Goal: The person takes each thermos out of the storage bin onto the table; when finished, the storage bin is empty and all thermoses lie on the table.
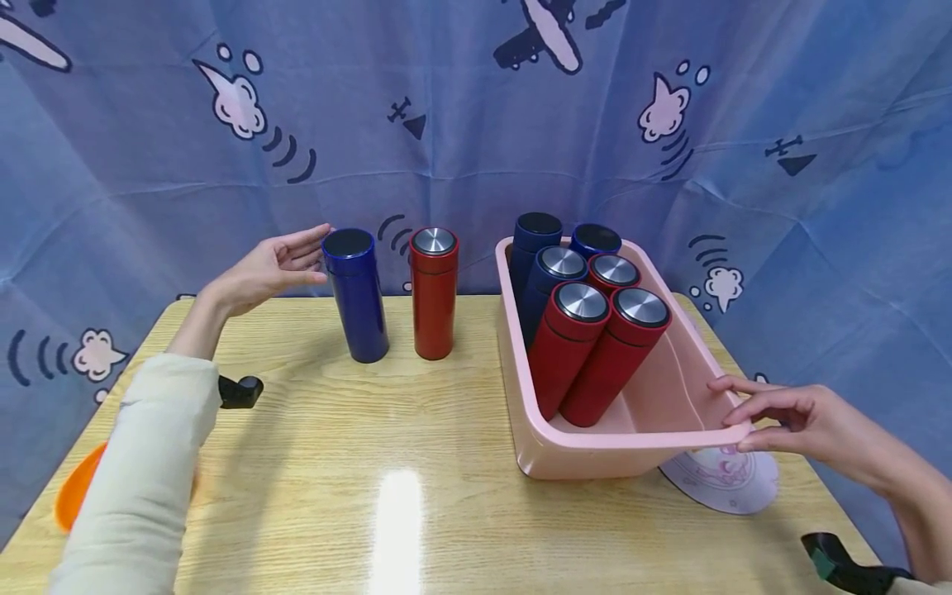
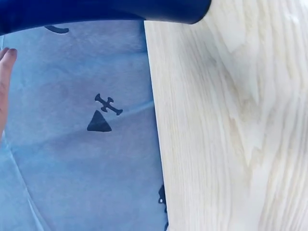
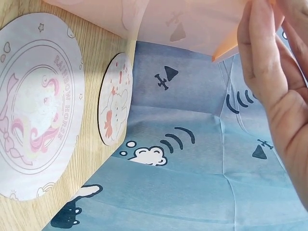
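Note:
My left hand (image 1: 275,263) is raised beside the top of a dark blue thermos bottle (image 1: 359,302), fingers extended and thumb apart; whether they touch it I cannot tell. That bottle stands on the table, its lower part visible in the left wrist view as a blue band (image 2: 106,10). Just to its right a red thermos bottle (image 1: 435,306) with a silver lid stands upright. A pink bin (image 1: 640,450) holds several red and blue thermos bottles, some tilted. At the bin's near right corner, my right hand (image 1: 806,417) pinches the rim between thumb and fingers.
A round printed mat (image 1: 725,479) lies partly beneath the bin. The right wrist view shows a second round mat (image 3: 115,101). Something orange (image 1: 78,487) is partly hidden behind my left sleeve. A patterned blue curtain (image 1: 476,116) hangs behind the wooden table (image 1: 312,496).

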Motion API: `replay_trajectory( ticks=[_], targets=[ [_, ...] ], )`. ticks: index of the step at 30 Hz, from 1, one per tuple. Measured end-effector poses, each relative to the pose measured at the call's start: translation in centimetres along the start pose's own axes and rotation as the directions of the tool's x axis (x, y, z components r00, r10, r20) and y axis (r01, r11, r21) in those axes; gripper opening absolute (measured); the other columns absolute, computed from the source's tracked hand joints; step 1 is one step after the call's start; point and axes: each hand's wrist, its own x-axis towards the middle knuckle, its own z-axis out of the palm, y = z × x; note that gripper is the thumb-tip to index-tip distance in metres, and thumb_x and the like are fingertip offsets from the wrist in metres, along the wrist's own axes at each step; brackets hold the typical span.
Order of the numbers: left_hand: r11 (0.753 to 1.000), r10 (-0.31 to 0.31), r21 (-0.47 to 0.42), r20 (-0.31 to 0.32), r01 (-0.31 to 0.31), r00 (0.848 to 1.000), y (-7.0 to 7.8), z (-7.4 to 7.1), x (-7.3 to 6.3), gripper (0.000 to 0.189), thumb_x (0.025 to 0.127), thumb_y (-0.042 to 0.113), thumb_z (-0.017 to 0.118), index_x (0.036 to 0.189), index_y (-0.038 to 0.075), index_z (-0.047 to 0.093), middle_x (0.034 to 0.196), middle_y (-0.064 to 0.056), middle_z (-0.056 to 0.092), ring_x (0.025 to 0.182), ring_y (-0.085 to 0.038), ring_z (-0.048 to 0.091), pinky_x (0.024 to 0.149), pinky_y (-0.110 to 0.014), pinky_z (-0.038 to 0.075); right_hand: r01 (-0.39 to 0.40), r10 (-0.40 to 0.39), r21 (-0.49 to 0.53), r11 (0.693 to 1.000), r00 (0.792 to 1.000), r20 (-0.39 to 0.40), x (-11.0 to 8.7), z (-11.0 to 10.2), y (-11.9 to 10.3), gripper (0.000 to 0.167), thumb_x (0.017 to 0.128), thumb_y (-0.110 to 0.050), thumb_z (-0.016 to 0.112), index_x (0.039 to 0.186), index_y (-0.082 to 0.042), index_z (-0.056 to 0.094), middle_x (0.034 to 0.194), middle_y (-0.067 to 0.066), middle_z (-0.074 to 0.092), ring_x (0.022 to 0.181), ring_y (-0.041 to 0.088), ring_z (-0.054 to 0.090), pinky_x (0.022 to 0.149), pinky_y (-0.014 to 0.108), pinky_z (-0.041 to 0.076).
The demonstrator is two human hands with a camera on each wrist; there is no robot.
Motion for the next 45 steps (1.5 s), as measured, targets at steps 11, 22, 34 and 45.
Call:
replay_trajectory(
  ticks=[11, 22, 34, 45],
  targets=[
    [0.981, -0.001, -0.187, -0.316, -0.061, 0.949, 0.1, 1.7, -3.1, 0.058, 0.086, -0.004, 0.067, 0.14, 0.0, 0.046, 0.133, 0.0, 0.058, 0.121, -0.01, 0.054, 0.088, -0.021, 0.051, -0.005, 0.004, -0.043, 0.999, 0.999, -0.034, 0.0, 0.1, 0.0, 0.029, 0.075, 0.014, 0.071, 0.099, -0.003, 0.072, 0.126, -0.028, 0.054, 0.112, -0.018, 0.043, 0.059, 0.018, 0.051],
    [0.952, 0.03, -0.273, -0.363, -0.137, 0.931, -0.2, 3.5, -6.4, 0.043, 0.086, -0.006, 0.066, 0.127, 0.005, 0.062, 0.115, 0.008, 0.067, 0.105, -0.005, 0.063, 0.083, -0.025, 0.053, -0.033, 0.032, -0.041, 0.999, 0.999, -0.038, 0.0, 0.0, 0.0, 0.027, 0.076, 0.013, 0.071, 0.098, -0.002, 0.072, 0.124, -0.029, 0.054, 0.108, -0.017, 0.047, 0.056, 0.019, 0.049],
    [0.938, 0.077, -0.303, -0.295, -0.17, 0.952, 0.3, 6.4, -7.3, 0.041, 0.085, -0.011, 0.064, 0.123, 0.005, 0.064, 0.116, 0.005, 0.067, 0.108, -0.01, 0.063, 0.084, -0.026, 0.053, -0.041, 0.04, -0.029, 0.999, 0.999, -0.037, 0.0, 0.1, 0.0, 0.025, 0.077, 0.013, 0.07, 0.098, -0.001, 0.072, 0.126, -0.029, 0.053, 0.111, -0.02, 0.043, 0.057, 0.019, 0.048],
    [0.975, 0.06, -0.196, -0.23, -0.107, 0.971, 1.3, 10.2, -6.5, 0.047, 0.084, -0.006, 0.068, 0.13, -0.001, 0.057, 0.119, 0.007, 0.066, 0.111, -0.01, 0.062, 0.09, -0.026, 0.051, -0.022, 0.021, -0.025, 0.999, 0.999, -0.035, 0.0, 0.2, 0.2, 0.028, 0.076, 0.014, 0.07, 0.099, -0.002, 0.072, 0.126, -0.028, 0.054, 0.111, -0.018, 0.044, 0.062, 0.018, 0.053]
  ],
)
